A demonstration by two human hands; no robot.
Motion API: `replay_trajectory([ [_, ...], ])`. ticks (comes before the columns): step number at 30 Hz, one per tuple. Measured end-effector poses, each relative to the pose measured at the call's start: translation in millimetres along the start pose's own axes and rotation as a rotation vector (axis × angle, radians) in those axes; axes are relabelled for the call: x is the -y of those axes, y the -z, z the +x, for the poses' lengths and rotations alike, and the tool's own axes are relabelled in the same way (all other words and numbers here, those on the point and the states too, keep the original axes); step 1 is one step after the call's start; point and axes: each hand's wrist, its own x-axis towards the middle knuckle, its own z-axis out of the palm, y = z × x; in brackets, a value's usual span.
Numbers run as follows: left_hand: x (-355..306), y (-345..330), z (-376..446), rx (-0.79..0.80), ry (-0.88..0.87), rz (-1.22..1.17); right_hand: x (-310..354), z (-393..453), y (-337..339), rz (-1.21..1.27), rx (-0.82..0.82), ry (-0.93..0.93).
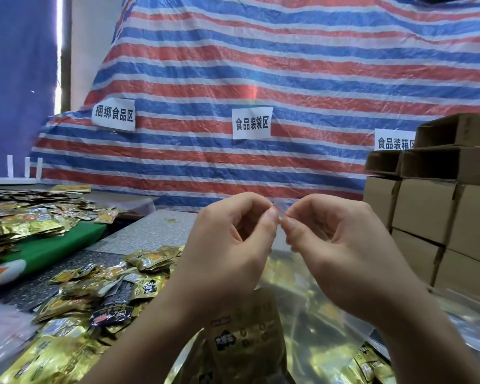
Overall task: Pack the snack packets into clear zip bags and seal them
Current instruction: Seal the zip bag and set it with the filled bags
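A clear zip bag (297, 275) hangs below my two hands, raised in front of me at centre. My left hand (227, 245) pinches its top edge between thumb and forefinger. Right beside it, my right hand (338, 245) pinches the same top strip, fingertips almost touching the left ones. Gold snack packets (250, 328) show through the bag's film. Loose gold and black snack packets (106, 289) lie heaped on the speckled table (155, 231) at lower left.
Stacked cardboard boxes (432, 206) stand at the right, some open on top. A second spread of packets (31, 214) lies on a green cloth (67, 245) at far left. A striped tarp with paper labels (251, 123) hangs behind the table.
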Motion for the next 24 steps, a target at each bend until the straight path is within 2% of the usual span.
replay_trajectory([
  [6,0,-7,-1,-0.009,0.06,-0.007,-2,0,-2,0.015,-0.065,-0.012],
  [12,6,-9,-3,-0.111,-0.119,0.206,-6,1,-7,-0.023,-0.048,-0.057],
  [20,19,-1,1,-0.219,-0.007,0.142,-15,4,-10,-0.078,-0.01,-0.141],
  [24,20,-1,1,-0.263,-0.014,0.143,-17,4,-12,-0.063,-0.008,-0.141],
])
